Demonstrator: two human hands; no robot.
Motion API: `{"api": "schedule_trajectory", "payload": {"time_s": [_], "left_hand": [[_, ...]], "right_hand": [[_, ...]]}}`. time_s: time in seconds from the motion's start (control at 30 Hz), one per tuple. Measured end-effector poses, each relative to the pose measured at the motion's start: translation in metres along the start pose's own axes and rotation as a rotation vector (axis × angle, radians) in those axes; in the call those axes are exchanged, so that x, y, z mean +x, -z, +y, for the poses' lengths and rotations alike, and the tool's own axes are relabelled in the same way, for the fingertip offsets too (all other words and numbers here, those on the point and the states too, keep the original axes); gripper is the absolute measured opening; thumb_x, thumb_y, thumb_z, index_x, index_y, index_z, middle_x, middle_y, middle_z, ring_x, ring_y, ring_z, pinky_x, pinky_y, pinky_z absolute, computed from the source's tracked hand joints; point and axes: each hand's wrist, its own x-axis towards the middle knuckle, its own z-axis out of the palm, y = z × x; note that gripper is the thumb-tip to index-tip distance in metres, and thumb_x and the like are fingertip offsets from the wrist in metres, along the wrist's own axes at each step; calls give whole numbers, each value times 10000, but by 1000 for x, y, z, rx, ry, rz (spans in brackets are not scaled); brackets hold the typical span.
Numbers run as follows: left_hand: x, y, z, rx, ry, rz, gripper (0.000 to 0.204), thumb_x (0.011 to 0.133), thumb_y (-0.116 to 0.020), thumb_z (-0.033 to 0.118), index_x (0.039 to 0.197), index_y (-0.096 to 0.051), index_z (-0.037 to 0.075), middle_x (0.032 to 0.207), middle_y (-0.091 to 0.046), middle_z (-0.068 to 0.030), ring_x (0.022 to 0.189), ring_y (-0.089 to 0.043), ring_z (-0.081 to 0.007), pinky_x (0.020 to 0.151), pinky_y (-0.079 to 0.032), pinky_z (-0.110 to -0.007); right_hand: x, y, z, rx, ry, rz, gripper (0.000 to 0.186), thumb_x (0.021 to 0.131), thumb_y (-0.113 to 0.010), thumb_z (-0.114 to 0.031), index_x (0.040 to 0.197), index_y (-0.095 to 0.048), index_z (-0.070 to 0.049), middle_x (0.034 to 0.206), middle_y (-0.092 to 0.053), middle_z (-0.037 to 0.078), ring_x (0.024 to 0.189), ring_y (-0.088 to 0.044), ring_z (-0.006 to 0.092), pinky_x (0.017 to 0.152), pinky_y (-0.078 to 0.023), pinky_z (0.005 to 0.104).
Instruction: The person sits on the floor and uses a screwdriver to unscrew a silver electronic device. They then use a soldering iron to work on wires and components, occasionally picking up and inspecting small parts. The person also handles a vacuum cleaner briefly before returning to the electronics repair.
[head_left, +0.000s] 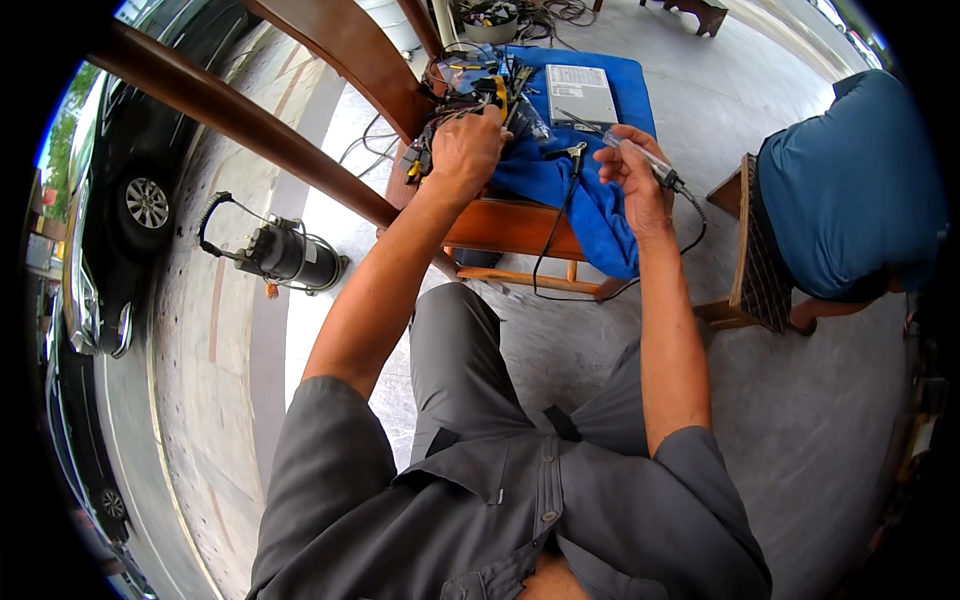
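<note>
My right hand (642,190) is closed around the clear handle of a test light (634,146), whose thin metal probe points left and up. A coiled lead runs from its rear end and loops below the chair seat. An alligator clip (574,152) on a black lead lies on the blue cloth (606,222). To the left, my left hand (464,152) grips part of a wiring harness (488,98) with dark connectors and yellow tape; the fingertips are partly hidden. Behind the cloth's folds sits a flat silver metal box (582,96) with a white label.
All this rests on a wooden chair (520,226) before my knees. A black cylindrical device (290,255) with a hose stands on the floor at left. A person in a blue shirt (850,190) sits close at right. Black cars (130,190) stand beyond the kerb.
</note>
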Motion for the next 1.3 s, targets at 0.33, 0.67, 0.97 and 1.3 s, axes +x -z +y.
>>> {"api": "schedule_trajectory", "payload": {"time_s": [0.33, 0.67, 0.97, 1.3], "left_hand": [[-83, -12, 55, -305, -269, 313, 293, 875, -779, 178, 1109, -699, 19, 1109, -675, -147, 1074, -637, -345, 926, -522, -439], [-99, -24, 62, -392, -205, 378, 236, 923, -744, 175, 1089, -702, 13, 1175, -692, -151, 1159, -636, -351, 1018, -498, -443], [-122, -13, 37, -303, -144, 464, 323, 849, -794, 131, 1141, -693, 37, 1286, -649, -165, 1255, -590, -371, 1056, -484, -499], [-106, 11, -12, -47, 100, 314, 461, 763, -879, 342, 991, -655, 11, 1027, -633, -193, 1005, -614, -367, 854, -522, -463]], "right_hand": [[2, -3, 4, -70, 23, 105, 465, 994, -689, -416, 1225, -677, -13, 904, -753, 108, 731, -689, 127, 684, -562, 271], [-4, -1, 3, -66, -45, -224, 670, 1057, -505, -599, 1260, -659, 21, 931, -731, 114, 779, -675, 163, 737, -558, 304], [0, 4, 8, -173, -67, -185, 690, 1032, -564, -608, 1258, -675, 34, 919, -704, 101, 755, -636, 136, 707, -547, 280], [2, 0, 8, -136, -57, -196, 642, 1032, -605, -554, 1246, -687, 45, 921, -716, 123, 726, -646, 136, 684, -558, 275]]}}
